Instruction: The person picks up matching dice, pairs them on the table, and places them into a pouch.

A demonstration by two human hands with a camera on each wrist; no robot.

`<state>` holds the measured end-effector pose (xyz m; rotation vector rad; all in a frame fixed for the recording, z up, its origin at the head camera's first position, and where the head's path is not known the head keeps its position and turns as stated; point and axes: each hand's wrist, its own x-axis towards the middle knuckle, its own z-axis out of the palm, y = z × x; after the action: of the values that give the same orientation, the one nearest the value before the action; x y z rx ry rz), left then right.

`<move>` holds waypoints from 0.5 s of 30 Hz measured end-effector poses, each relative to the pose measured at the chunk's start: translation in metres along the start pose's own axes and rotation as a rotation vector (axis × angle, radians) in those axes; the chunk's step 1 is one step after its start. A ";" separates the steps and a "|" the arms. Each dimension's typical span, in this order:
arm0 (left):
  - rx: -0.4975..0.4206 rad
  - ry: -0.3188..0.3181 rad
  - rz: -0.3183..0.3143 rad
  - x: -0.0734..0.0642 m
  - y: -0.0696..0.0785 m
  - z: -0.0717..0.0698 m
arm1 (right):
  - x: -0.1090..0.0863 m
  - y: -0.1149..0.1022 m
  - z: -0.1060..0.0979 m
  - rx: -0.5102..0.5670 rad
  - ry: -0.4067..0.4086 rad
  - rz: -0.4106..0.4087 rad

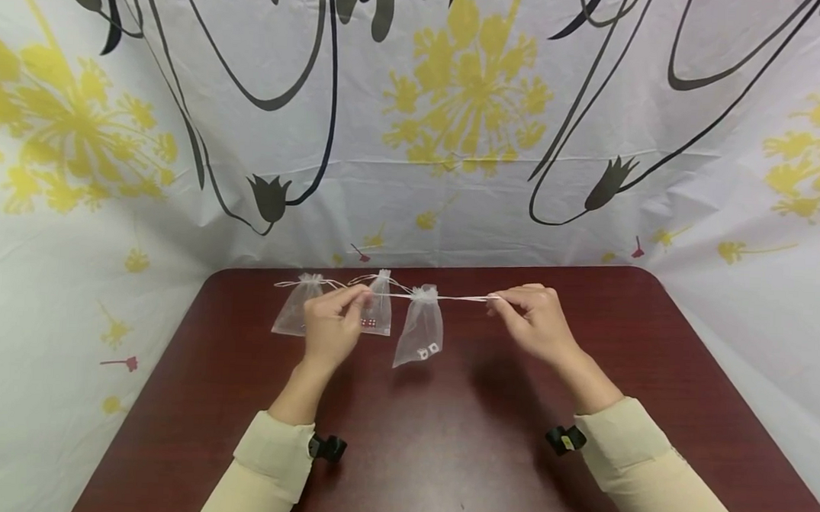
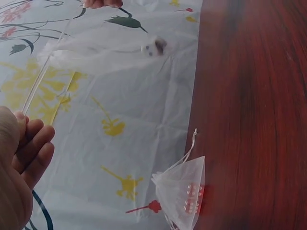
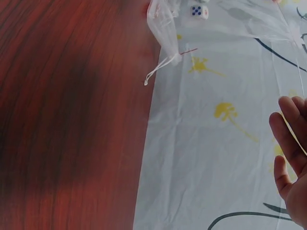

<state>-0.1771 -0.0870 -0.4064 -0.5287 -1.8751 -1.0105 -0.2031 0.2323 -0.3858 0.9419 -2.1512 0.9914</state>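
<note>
A sheer white drawstring pouch (image 1: 419, 325) hangs above the table, its neck gathered tight. Two white dice (image 1: 428, 351) lie at its bottom; one die (image 3: 199, 12) shows blue pips in the right wrist view. My left hand (image 1: 331, 325) pinches one end of the pouch's drawstring (image 1: 463, 298) between thumb and forefinger. Opposite it, my right hand (image 1: 534, 322) pinches the other end. The cord is stretched nearly straight between them. In the left wrist view, the left hand (image 2: 24, 153) has its other fingers loosely bent.
Behind the left hand, a second sheer pouch (image 1: 380, 304) holds red dice (image 2: 194, 197) on the dark red-brown table (image 1: 401, 454). A third pouch (image 1: 289, 316) lies farther left, partly hidden by that hand. A flower-patterned sheet (image 1: 439, 227) hangs behind the table.
</note>
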 end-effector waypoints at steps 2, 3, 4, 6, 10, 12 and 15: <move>-0.003 -0.020 -0.021 0.001 -0.001 0.002 | -0.001 0.002 0.000 -0.003 0.001 0.017; -0.002 -0.033 -0.038 0.001 -0.002 0.003 | -0.002 0.003 0.000 -0.002 0.002 0.025; 0.004 -0.049 -0.055 0.001 -0.003 0.005 | -0.002 0.004 0.000 -0.002 0.003 0.034; -0.005 -0.099 -0.109 0.001 -0.005 0.008 | -0.003 0.006 0.001 0.002 0.007 0.052; 0.030 -0.193 -0.181 0.000 -0.013 0.015 | -0.005 0.011 0.003 0.012 0.015 0.070; 0.046 -0.223 -0.198 -0.001 -0.017 0.019 | -0.006 0.012 0.004 0.017 0.017 0.072; 0.082 -0.275 -0.228 0.000 -0.022 0.024 | -0.006 0.015 0.007 0.023 0.029 0.084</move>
<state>-0.2050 -0.0793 -0.4215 -0.4293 -2.2511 -1.0432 -0.2127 0.2354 -0.4001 0.8497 -2.1748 1.0659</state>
